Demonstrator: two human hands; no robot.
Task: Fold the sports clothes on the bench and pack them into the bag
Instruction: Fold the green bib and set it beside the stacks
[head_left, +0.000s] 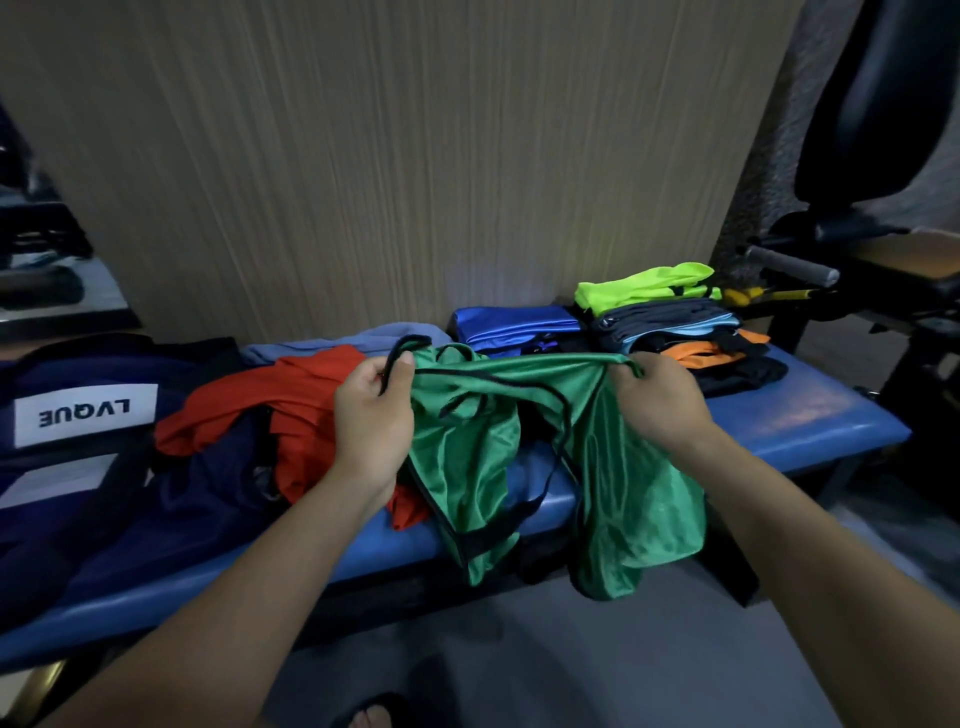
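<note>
The left hand (371, 415) and right hand (660, 400) are gripping a green vest (618, 467), fingers clamped on its top edge; it is hanging over the bench (810, 421) below them.

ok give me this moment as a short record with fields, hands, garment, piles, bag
left hand: left hand grips one top corner of the green garment
right hand: right hand grips the other top corner
green garment: held up and spread between both hands, lower part hanging over the front edge of the blue bench
unfolded clothes: red garment crumpled on the bench, left of the hands
folded stack: folded stack at the bench's far right, neon yellow piece on top
bag: navy bag at the left end, white label showing
</note>
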